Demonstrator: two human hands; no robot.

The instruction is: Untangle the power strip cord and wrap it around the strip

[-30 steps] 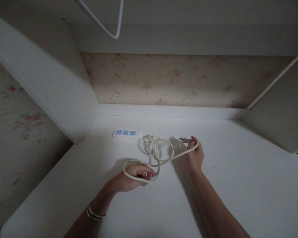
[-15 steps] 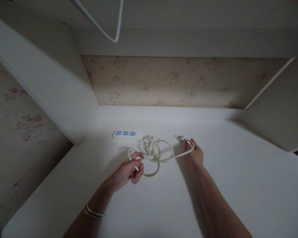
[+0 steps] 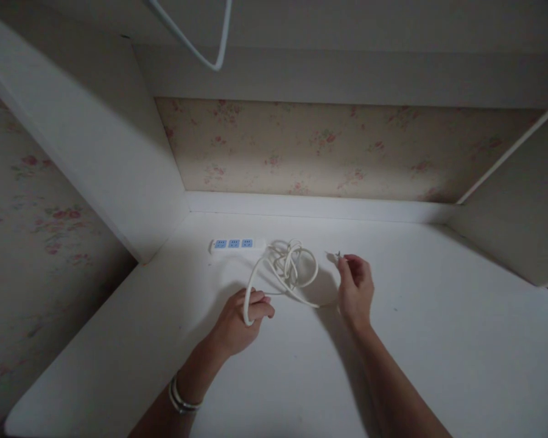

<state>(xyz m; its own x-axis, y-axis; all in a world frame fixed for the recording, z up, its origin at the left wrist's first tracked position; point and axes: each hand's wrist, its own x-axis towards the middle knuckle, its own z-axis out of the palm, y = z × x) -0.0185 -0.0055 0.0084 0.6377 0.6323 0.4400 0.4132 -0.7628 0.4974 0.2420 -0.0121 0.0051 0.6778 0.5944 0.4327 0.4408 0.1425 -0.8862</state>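
Note:
A white power strip (image 3: 258, 244) with blue sockets lies toward the back left of the white desktop. Its white cord (image 3: 288, 263) is in a loose tangle just to the right of it. My left hand (image 3: 244, 316) is closed on a loop of the cord, which arches up over the back of the fingers. On the right, my right hand (image 3: 357, 289) pinches the plug (image 3: 339, 258) at the cord's end, its metal prongs pointing away to the left. The fingers hide most of the plug's body.
The white desktop (image 3: 301, 377) meets a low ledge (image 3: 319, 206) and flowered wallpaper (image 3: 274, 146) at the back. White panels (image 3: 119, 152) stand on both sides. Overhead is a shelf (image 3: 347, 76), with a pale hanging cable (image 3: 219, 58) in front of it.
My left hand has turned over and shifted slightly right, with the cord loop now across its back. The plug has turned in my right hand, and the cord tangle has changed shape.

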